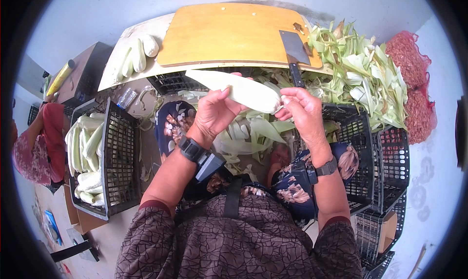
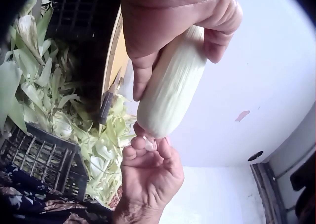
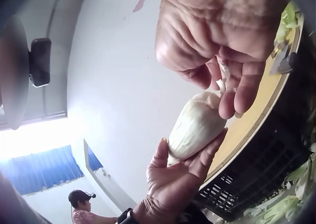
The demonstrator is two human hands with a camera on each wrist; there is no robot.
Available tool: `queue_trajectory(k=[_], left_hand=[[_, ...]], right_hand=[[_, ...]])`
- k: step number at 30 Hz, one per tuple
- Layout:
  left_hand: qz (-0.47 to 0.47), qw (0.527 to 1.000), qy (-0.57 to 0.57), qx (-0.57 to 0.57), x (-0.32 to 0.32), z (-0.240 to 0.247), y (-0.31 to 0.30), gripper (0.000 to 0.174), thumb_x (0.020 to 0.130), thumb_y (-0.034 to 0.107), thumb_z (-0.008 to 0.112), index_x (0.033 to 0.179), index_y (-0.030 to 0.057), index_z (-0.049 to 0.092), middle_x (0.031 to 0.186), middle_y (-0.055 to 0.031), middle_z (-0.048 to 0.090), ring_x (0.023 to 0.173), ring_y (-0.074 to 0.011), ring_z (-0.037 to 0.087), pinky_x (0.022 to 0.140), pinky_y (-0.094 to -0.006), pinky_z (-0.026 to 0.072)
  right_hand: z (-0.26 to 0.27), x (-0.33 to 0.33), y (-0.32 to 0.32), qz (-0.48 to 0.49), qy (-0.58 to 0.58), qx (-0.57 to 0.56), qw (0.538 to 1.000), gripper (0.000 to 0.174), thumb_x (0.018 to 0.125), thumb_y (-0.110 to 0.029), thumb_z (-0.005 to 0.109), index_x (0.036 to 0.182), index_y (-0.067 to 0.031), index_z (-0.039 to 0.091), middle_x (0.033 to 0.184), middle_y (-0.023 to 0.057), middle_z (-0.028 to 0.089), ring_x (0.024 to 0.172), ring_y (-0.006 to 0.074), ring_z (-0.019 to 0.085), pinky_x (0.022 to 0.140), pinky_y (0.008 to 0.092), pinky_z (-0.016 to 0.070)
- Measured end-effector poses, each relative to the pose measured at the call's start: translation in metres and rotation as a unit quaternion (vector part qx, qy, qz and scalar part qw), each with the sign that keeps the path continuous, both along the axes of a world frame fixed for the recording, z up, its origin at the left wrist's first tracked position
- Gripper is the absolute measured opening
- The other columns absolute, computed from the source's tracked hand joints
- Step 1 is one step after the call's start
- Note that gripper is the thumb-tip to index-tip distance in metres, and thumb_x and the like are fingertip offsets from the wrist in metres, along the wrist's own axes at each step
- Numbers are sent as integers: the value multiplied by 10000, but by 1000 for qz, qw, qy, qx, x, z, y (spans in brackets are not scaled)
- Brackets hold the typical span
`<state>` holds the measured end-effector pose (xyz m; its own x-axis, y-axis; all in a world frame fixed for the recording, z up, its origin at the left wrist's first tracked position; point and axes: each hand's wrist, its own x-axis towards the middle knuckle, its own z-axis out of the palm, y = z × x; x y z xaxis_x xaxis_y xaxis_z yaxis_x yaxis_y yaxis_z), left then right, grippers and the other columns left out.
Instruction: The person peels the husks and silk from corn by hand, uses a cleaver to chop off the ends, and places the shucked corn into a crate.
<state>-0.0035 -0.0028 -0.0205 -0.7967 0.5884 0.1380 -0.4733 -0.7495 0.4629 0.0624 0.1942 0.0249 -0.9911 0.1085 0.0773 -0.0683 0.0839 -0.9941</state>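
Note:
Across my left palm lies a pale ear of corn (image 1: pixel 243 91) still in its smooth inner husk. The left hand (image 1: pixel 217 108) grips it with thumb and fingers, its tapered tip pointing left. At the blunt stalk end, my right hand (image 1: pixel 303 111) pinches a small whitish scrap of husk (image 3: pixel 221 83) between thumb and fingertips. The right wrist view shows this scrap hanging at the butt of the ear (image 3: pixel 196 125). In the left wrist view the right hand (image 2: pixel 150 177) is right below the ear's rounded end.
A yellow cutting board (image 1: pixel 229 35) with a cleaver (image 1: pixel 294 47) lies ahead. Several ears (image 1: pixel 138 56) rest left of it, loose husks (image 1: pixel 360 74) are heaped right. Black crates (image 1: pixel 122 157) stand both sides, the left one filled with ears. Red mesh sacks (image 1: pixel 412 108) lean far right. Another person (image 3: pixel 83 206) sits nearby.

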Motion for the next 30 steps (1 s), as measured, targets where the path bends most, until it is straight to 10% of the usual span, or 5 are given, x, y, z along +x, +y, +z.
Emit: queue_trajectory(k=[25, 30], left_hand=[[5, 998, -65, 14, 1, -6, 7, 394, 835, 259, 583, 1132, 11, 507, 1197, -175, 519, 1154, -330, 458, 978, -516, 344], [-8, 996, -69, 50, 1, 2, 7, 491, 866, 308, 541, 1212, -16, 416, 1256, -211, 454, 1188, -362, 420, 997, -534, 325]], right_hand=[[-11, 4, -7, 8, 58, 108, 992, 206, 790, 39, 499, 986, 49, 559, 777, 96, 625, 599, 120, 618, 541, 233, 502], [-12, -2, 1, 38, 116, 113, 986, 443, 729, 55, 548, 1165, -7, 497, 1031, 175, 597, 874, 207, 622, 755, 304, 508]])
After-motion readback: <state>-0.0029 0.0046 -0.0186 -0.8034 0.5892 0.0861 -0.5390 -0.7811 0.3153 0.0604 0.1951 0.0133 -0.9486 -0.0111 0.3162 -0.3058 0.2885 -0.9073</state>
